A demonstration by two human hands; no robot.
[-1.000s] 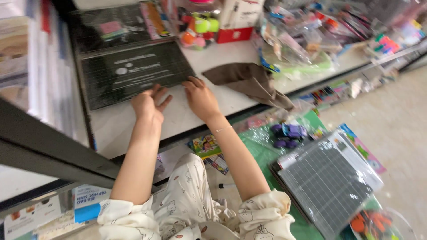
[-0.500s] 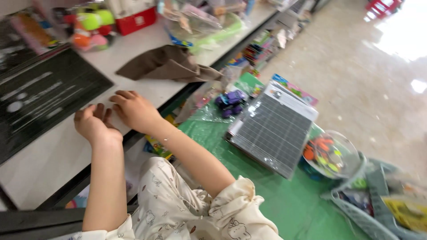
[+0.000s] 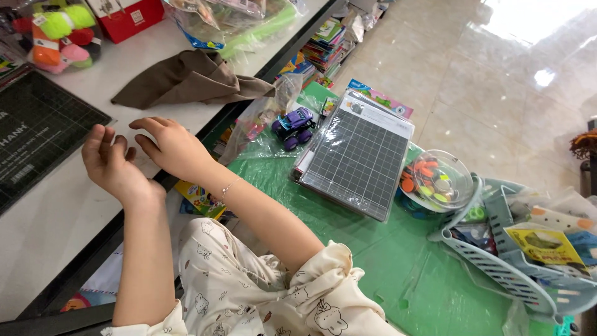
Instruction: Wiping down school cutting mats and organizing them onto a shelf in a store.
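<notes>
Both hands empty over white shelf [image 3: 56,211]: left hand [image 3: 112,165], right hand [image 3: 171,146]; brown cloth [image 3: 186,78] beyond.

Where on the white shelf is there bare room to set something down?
Bare white shelf lies below the dark cutting mat, beside the left hand, and between the right hand and the brown cloth. The shelf's far end with toys is crowded.

Shiny beige tiled floor [image 3: 497,81] with a bright glare off it top right, so plenty of light coming in. White bench [image 3: 56,218] with a dark edge runs along the left, and a green plastic sheet [image 3: 398,261] is spread out on the floor beside it.
</notes>
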